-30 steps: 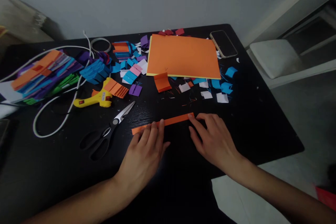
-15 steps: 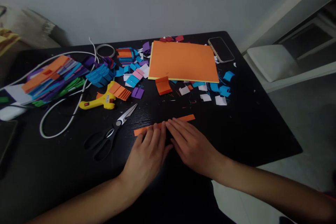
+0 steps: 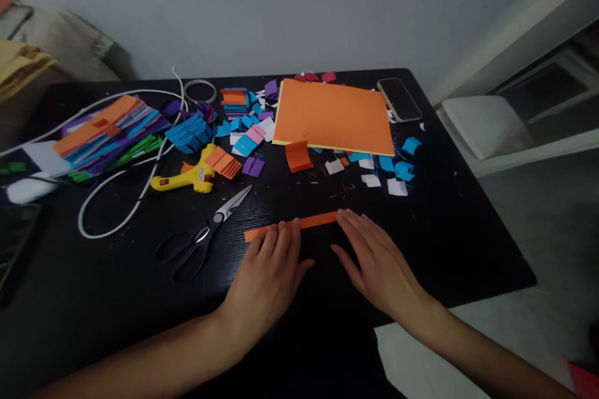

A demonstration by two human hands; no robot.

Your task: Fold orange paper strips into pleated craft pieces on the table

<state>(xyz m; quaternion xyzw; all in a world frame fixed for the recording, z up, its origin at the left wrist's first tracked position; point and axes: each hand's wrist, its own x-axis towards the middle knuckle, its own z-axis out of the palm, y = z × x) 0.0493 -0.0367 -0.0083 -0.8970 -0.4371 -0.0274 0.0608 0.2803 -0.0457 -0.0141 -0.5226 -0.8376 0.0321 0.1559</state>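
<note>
A narrow orange paper strip [image 3: 318, 220] lies slantwise on the black table. My left hand [image 3: 269, 268] rests flat over its left half, fingertips pressing on the paper and thumb out to the side. At the strip's right end, the fingertips of my right hand [image 3: 374, 255] touch the paper, with the thumb held apart. Both hands are open, and neither grips anything. Scissors [image 3: 218, 218] with black handles lie just left of my left hand, blades pointing away. Part of the strip is hidden under my left fingers.
Orange sheets [image 3: 334, 115] lie at the back, with a phone [image 3: 399, 100] to their right. A yellow glue gun [image 3: 187, 177], a white cable [image 3: 87, 209] and bundles of folded coloured paper [image 3: 112, 131] cover the left. Small paper scraps [image 3: 397, 187] are scattered beyond the strip.
My right hand has slid right along the strip to its end, away from my left hand. My left hand stays on the strip. The whole view has shifted slightly.
</note>
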